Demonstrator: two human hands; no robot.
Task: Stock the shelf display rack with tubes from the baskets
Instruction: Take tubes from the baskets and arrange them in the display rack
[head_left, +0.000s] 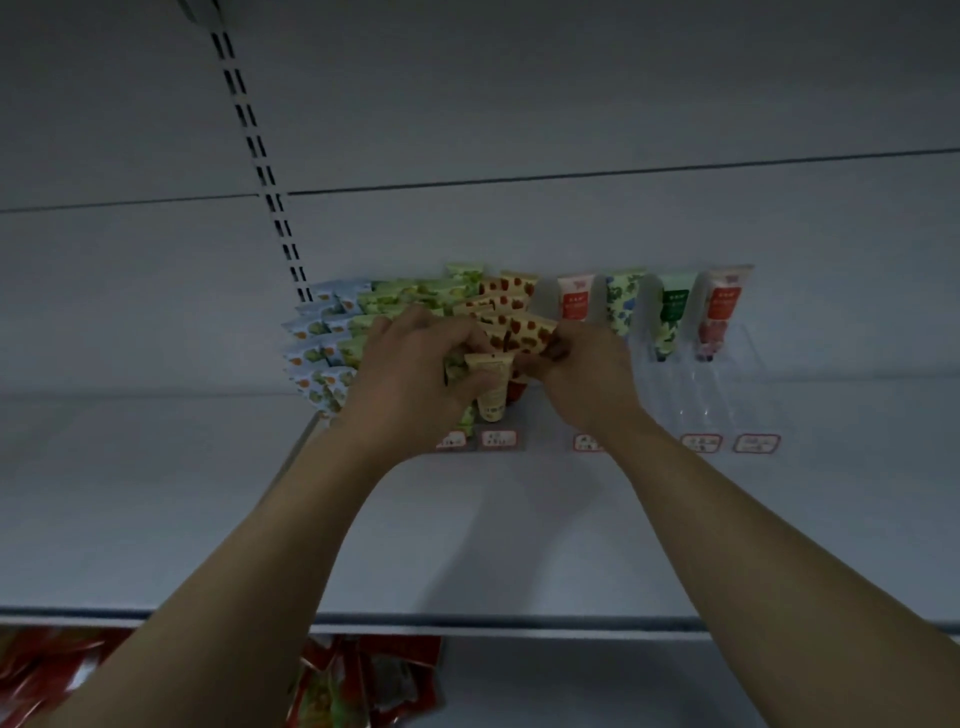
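A clear display rack (727, 374) stands at the back of a white shelf (156, 493). Its left rows are packed with blue-white, green and strawberry-print tubes (514, 299); its right lanes hold single tubes, one of them red (722, 306). My left hand (410, 379) grips a bunch of tubes in front of the rack, with a cream tube (492, 387) hanging cap-down from it. My right hand (582, 374) pinches a strawberry-print tube (524, 335) right beside the left hand, over the rack's middle rows. No basket is in view.
Small price labels (756, 443) line the rack's front edge. A slotted upright (260, 166) runs up the back panel on the left. Red packets (363, 680) lie on the shelf below, under the front lip.
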